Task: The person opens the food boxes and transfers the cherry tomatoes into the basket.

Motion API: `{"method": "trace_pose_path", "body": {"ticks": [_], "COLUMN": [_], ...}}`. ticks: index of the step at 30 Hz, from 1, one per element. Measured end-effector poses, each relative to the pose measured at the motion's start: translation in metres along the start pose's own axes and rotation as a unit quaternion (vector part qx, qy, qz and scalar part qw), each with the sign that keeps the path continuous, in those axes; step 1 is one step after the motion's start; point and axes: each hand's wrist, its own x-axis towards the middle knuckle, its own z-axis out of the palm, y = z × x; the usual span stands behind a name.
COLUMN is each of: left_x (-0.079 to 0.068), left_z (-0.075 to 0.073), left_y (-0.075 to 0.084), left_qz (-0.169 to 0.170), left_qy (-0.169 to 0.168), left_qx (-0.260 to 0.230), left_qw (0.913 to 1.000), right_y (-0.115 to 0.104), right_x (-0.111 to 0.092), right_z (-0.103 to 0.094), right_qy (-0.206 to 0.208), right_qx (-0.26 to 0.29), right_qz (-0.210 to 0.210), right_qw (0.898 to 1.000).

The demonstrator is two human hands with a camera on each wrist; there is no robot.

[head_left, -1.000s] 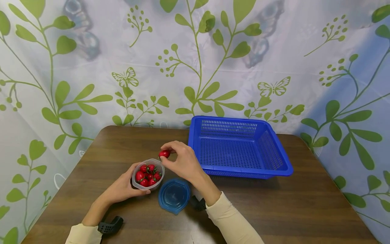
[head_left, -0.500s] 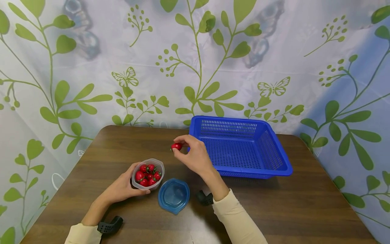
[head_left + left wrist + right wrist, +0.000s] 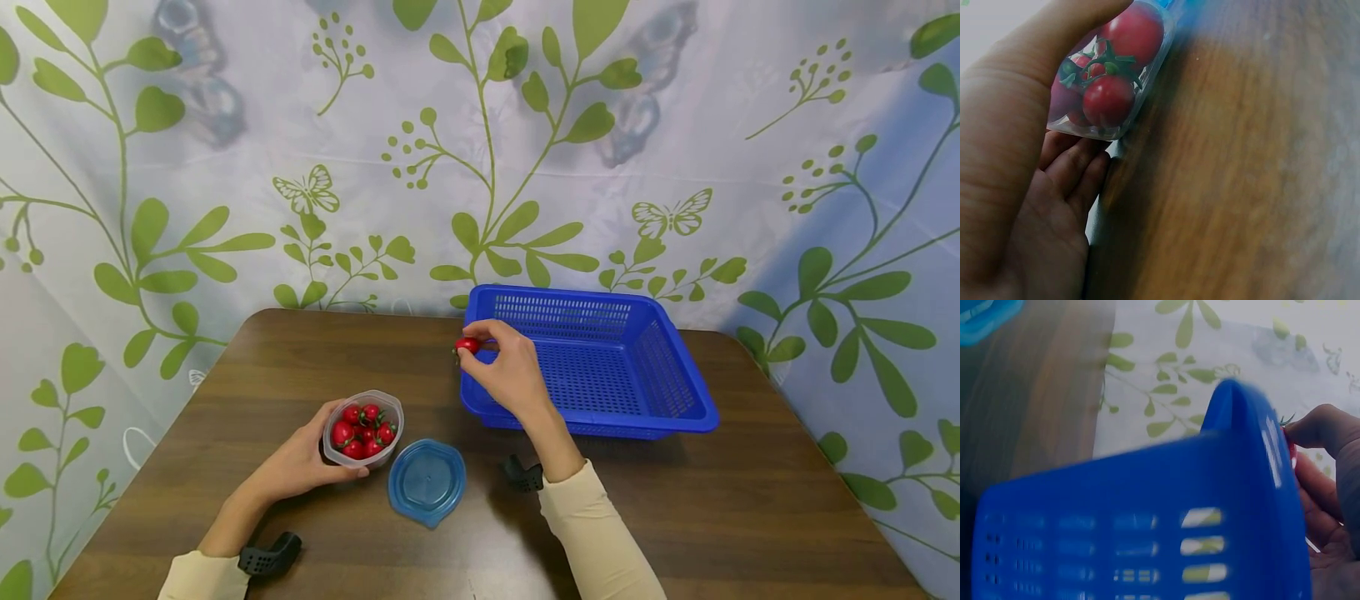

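My left hand [image 3: 311, 457] curls around a clear plastic container [image 3: 399, 422], thumb at the near side. Several red tomatoes [image 3: 356, 448] with green stems fill it; the left wrist view shows them through the container wall [image 3: 1092, 132]. Between thumb and fingertips, my right hand [image 3: 512, 368] pinches a single small red tomato [image 3: 468, 344]. It is over the left rim of the blue perforated basket [image 3: 588, 379]. In the right wrist view the basket side [image 3: 1147, 456] hides most of that tomato [image 3: 1292, 450].
A translucent blue lid [image 3: 427, 482] lies on the wooden table [image 3: 712, 500], just right of the container. Behind the table's back edge hangs a curtain [image 3: 420, 225] printed with leaves and butterflies. Black wrist devices [image 3: 272, 557] are on both arms.
My right hand has carried the tomato from beside the container, right and away from me, to the basket's left rim. My left hand and the container have stayed in place.
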Motion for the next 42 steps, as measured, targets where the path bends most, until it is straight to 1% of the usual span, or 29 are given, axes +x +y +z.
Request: {"method": "trace_pose_path", "body": {"ticks": [9, 17, 20, 23, 28, 32, 37, 42], "left_x": [-0.002, -0.002, -0.003, -0.003, -0.002, -0.002, -0.001, -0.001], "left_z": [0.0, 0.0, 0.0, 0.0, -0.001, 0.0, 0.0, 0.0], "left_y": [-0.002, 0.0, 0.0, 0.0, 0.001, 0.0, 0.001, 0.0], "left_qz": [-0.007, -0.016, -0.013, -0.012, -0.014, -0.01, -0.007, -0.003], "left_qy": [0.001, -0.001, 0.0, 0.0, 0.001, 0.002, 0.002, 0.001], "left_qx": [0.004, 0.0, 0.004, 0.006, 0.003, 0.004, 0.006, 0.001], "left_qw": [1.0, 0.9999, 0.9999, 0.9999, 0.9999, 0.9999, 1.0, 1.0], "right_y": [0.015, 0.025, 0.028, 0.031, 0.034, 0.037, 0.038, 0.039], "right_x": [-0.001, 0.0, 0.0, 0.0, 0.0, 0.001, 0.002, 0.002], "right_z": [-0.013, -0.021, -0.025, -0.029, -0.035, -0.037, -0.038, -0.038], "right_qy": [0.003, 0.0, -0.005, -0.011, -0.012, -0.017, -0.04, -0.06], "right_qx": [-0.035, -0.05, -0.055, -0.071, -0.106, -0.123, -0.137, -0.149], "right_qz": [0.057, 0.086, 0.102, 0.117, 0.121, 0.127, 0.15, 0.157], "right_qw": [0.998, 0.995, 0.993, 0.991, 0.987, 0.984, 0.978, 0.974]}}
